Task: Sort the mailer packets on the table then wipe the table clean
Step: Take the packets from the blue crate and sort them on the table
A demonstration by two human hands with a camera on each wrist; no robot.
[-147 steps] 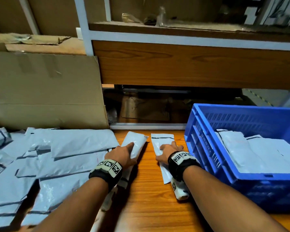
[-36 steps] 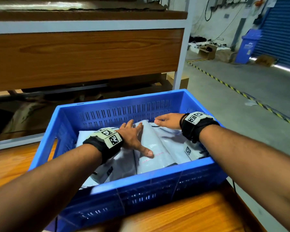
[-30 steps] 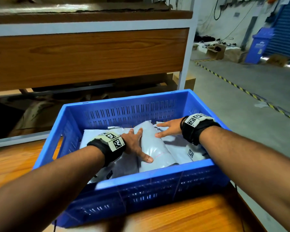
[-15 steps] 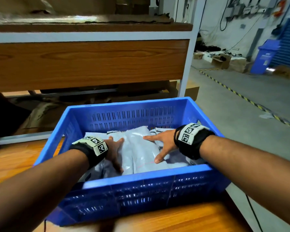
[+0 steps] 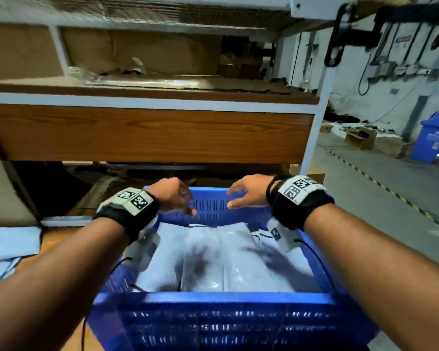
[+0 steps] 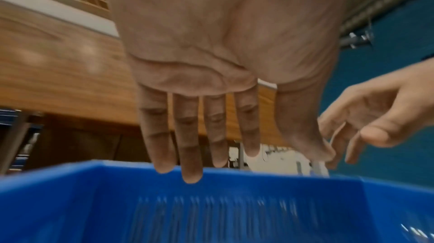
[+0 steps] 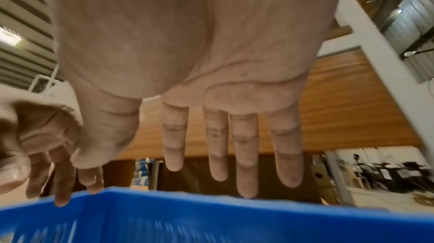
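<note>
Hovering above a blue crate [image 5: 223, 297], both held apart from the packets below: left hand [image 5: 171, 196] over the far left part, right hand [image 5: 250, 191] over the far right part, palms turned toward each other. Showing fingers [image 6: 187, 135] of the left hand stretched out straight and slightly spread in the left wrist view, holding nothing, tips hanging just above the crate's far rim. Showing the same in the right wrist view: right hand fingers [image 7: 244, 154] straight, apart, gripping nothing, tips near the rim without clearly touching it. Lying flat inside the crate, several pale grey mailer packets [image 5: 213, 259], overlapping, with the shadows of both hands falling across them. Wearing black bands with printed square markers on each wrist [image 5: 129, 206], thin black cables trailing down over the crate's walls. Sitting on a wooden table [image 5: 51, 239], the crate near its right end. Lying on the table at the far left edge of the head view, more pale grey packets [image 5: 8, 249], well apart from the crate. Standing behind the table, a shelf unit [image 5: 150, 133] with a wood panel front and white frame, brown cardboard resting on its upper level. Blurring much of the crate's near wall.
</note>
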